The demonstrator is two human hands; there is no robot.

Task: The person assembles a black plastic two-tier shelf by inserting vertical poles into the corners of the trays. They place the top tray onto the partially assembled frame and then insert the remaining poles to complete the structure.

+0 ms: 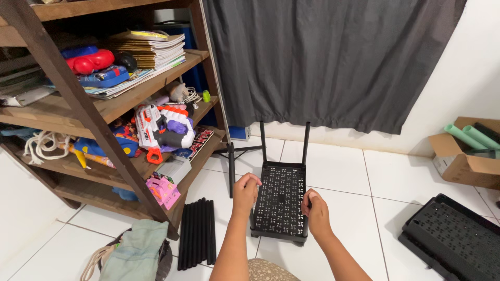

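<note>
A black perforated plastic shelf tray (pixel 279 200) lies on the white tile floor in front of me. Black tubes stand upright in three of its corners, two at the far side and one at the near left. My left hand (pixel 245 191) grips the tray's left edge beside the near-left tube (pixel 231 171). On the right edge rests my right hand (pixel 314 211), fingers curled over the rim.
Several loose black tubes (pixel 197 233) lie on the floor to the left. More black trays (pixel 453 237) are stacked at the right. A wooden shelf (pixel 104 112) with toys and books stands left. A cardboard box (pixel 465 153) with green rolls sits by the dark curtain (pixel 333 57).
</note>
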